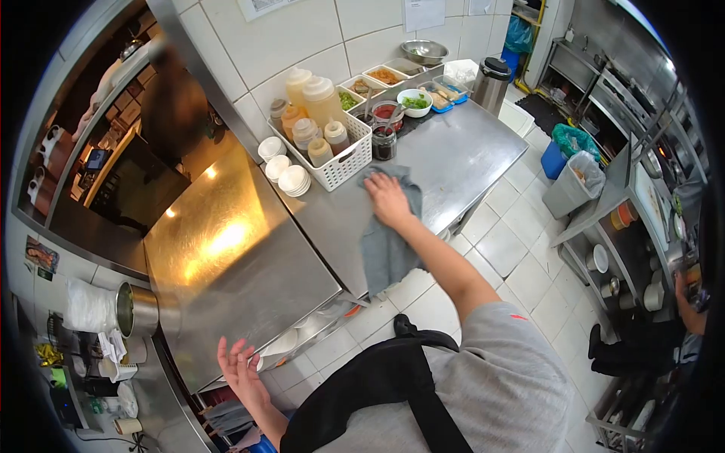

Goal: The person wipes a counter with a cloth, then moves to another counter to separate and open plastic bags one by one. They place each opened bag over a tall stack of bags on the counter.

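Note:
My right hand [389, 199] presses a grey cloth [393, 253] onto the steel counter [453, 170], its fingers bent over the upper part. The cloth's lower end hangs past the counter's front edge. Just beyond that hand are a dark-filled jar [384, 142] and a white perforated basket [343, 164] of squeeze bottles [323, 102]. My left hand [243, 371] is raised at the near edge of the left steel surface [249, 302], fingers apart, holding nothing.
Stacked white cups [293, 180] stand left of the basket. Behind the jar are a bowl of greens [414, 103], food containers, a metal bowl [424, 51] and a steel flask [492, 84]. A large pot [137, 309] stands far left. Another person's arm [691, 306] shows at right.

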Demonstrator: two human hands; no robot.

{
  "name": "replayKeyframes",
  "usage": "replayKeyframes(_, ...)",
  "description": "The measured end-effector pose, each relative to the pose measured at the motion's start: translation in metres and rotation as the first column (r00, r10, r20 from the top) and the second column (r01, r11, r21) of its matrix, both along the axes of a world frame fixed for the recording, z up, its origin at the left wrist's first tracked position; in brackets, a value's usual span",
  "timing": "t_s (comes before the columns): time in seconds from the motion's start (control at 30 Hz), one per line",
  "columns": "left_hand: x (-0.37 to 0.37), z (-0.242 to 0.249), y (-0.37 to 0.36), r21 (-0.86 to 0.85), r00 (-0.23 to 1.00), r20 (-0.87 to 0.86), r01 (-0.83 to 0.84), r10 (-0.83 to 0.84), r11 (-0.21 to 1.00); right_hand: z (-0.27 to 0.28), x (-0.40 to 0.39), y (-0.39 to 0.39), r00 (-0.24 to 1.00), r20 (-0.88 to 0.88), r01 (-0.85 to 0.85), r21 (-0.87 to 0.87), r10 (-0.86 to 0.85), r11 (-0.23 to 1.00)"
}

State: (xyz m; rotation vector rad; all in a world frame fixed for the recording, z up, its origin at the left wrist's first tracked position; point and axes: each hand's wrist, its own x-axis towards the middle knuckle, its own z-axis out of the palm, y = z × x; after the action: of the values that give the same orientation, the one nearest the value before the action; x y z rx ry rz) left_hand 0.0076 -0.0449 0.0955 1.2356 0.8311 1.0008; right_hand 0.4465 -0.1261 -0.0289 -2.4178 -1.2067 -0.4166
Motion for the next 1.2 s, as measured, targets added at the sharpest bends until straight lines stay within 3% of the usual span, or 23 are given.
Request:
replayKeyframes(0.1, 0.012, -0.007, -0.001, -0.049, 1.000, -0.005, 0.022, -0.022, 0.999, 0.009, 0.044, -0.065, 0.993, -0.036, 0.113, 0.099, -0.109, 0.989)
replayKeyframes(0.13, 0.015, -0.007, -0.002, -0.055, 0.999, -0.031, 0.021, -0.023, 0.998, 0.010, 0.065, -0.093, 0.986, 0.009, 0.165, 0.061, -0.166, 0.984)
replayKeyframes(0.17, 0.016, -0.007, -0.001, -0.059, 0.998, -0.059, 0.022, -0.026, 0.998, 0.011, 0.084, -0.126, 0.950, 0.096, 0.299, 0.001, -0.297, 0.954)
replayKeyframes(0.2, 0.017, -0.006, 0.001, -0.055, 0.998, -0.060, 0.018, -0.021, 0.998, 0.004, 0.108, -0.165, 0.900, 0.107, 0.416, 0.080, -0.422, 0.906)
replayKeyframes(0.23, 0.016, -0.005, 0.002, -0.038, 0.998, -0.067, 0.000, -0.002, 0.999, 0.005, 0.129, -0.205, 0.765, 0.192, 0.627, -0.005, -0.614, 0.779)
replayKeyframes(0.27, 0.016, -0.005, 0.004, -0.022, 0.997, -0.072, -0.018, 0.016, 1.000, -0.008, 0.149, -0.255, 0.729, 0.094, 0.663, 0.154, -0.679, 0.733)
replayKeyframes(0.3, 0.015, -0.006, 0.006, -0.021, 0.998, -0.068, -0.019, 0.018, 1.000, 0.016, 0.153, -0.286, 0.566, -0.088, 0.798, -0.189, -0.819, 0.572)
replayKeyframes(0.37, 0.016, -0.009, 0.013, -0.017, 0.995, -0.094, -0.043, 0.041, 0.999, 0.052, 0.157, -0.312, 0.495, -0.150, 0.857, -0.080, -0.856, 0.510)
replayKeyframes(0.4, 0.022, -0.009, 0.015, -0.025, 0.995, -0.092, -0.041, 0.038, 0.999, 0.067, 0.158, -0.312, 0.493, -0.142, 0.858, -0.082, -0.858, 0.507)
replayKeyframes(0.47, 0.037, -0.004, 0.018, -0.028, 0.993, -0.120, -0.022, 0.018, 0.999, 0.098, 0.153, -0.292, 0.723, -0.121, 0.683, 0.277, -0.681, 0.676)
replayKeyframes(0.6, 0.074, 0.013, 0.020, 0.056, 0.984, -0.148, 0.108, -0.098, 0.993, 0.158, 0.135, -0.213, 0.896, -0.136, 0.439, 0.423, -0.423, 0.793)
replayKeyframes(0.73, 0.090, 0.015, 0.018, 0.070, 0.974, -0.170, 0.161, -0.147, 0.984, 0.142, 0.125, -0.141, 0.972, -0.093, 0.236, 0.359, -0.217, 0.903)
replayKeyframes(0.8, 0.091, 0.014, 0.015, 0.050, 0.963, -0.222, 0.168, -0.153, 0.985, 0.104, 0.127, -0.110, 0.922, -0.347, 0.229, 0.131, -0.172, 0.965)
replayKeyframes(0.87, 0.085, 0.012, 0.013, 0.050, 0.962, -0.242, 0.143, -0.127, 0.988, 0.062, 0.107, -0.102, 0.974, -0.209, 0.042, -0.198, -0.084, 0.979)
replayKeyframes(0.9, 0.082, 0.012, 0.013, 0.047, 0.960, -0.257, 0.128, -0.112, 0.991, 0.052, 0.114, -0.100, 0.974, -0.211, 0.035, -0.191, -0.076, 0.981)
replayKeyframes(0.97, 0.074, 0.010, 0.013, 0.030, 0.961, -0.268, 0.076, -0.066, 0.997, 0.034, 0.136, -0.116, 0.998, -0.050, 0.035, -0.220, -0.047, 0.975)
replayKeyframes(1.1, 0.079, 0.018, 0.008, 0.003, 0.954, -0.298, -0.014, 0.014, 1.000, 0.024, 0.240, -0.138, 0.923, 0.105, 0.382, -0.150, -0.370, 0.912)
replayKeyframes(1.2, 0.086, 0.014, 0.009, -0.004, 0.928, -0.371, -0.007, 0.005, 1.000, 0.021, 0.303, -0.140, 0.881, 0.101, 0.473, -0.153, -0.462, 0.868)
